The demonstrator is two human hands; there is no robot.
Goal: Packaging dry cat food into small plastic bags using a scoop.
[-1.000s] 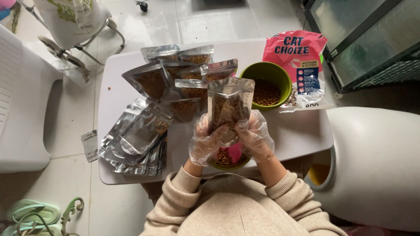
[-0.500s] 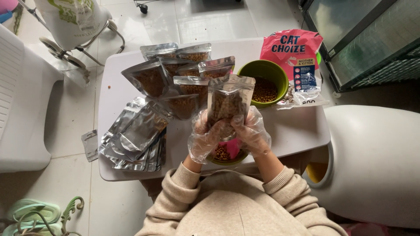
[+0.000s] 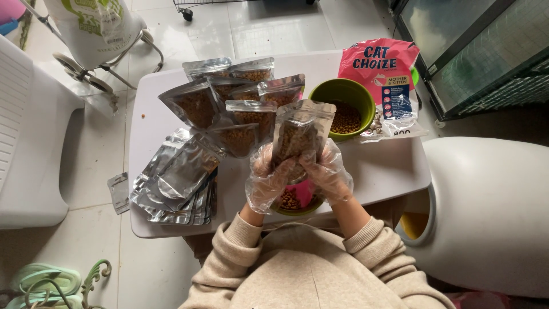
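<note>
Over the white table (image 3: 389,171): both gloved hands clamped on one filled clear-fronted pouch (image 3: 298,137).
Left hand (image 3: 267,180) and right hand (image 3: 329,174) grip its lower sides, pouch upright above a small green bowl (image 3: 297,200) of kibble. Filled pouches (image 3: 234,106) stand behind; empty silver pouches (image 3: 177,183) lie left; large green bowl (image 3: 343,109) and pink feed bag (image 3: 386,80) right.

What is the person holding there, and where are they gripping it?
A clear pouch of brown kibble, upright, gripped at its lower part by the gloved left hand and right hand.
</note>
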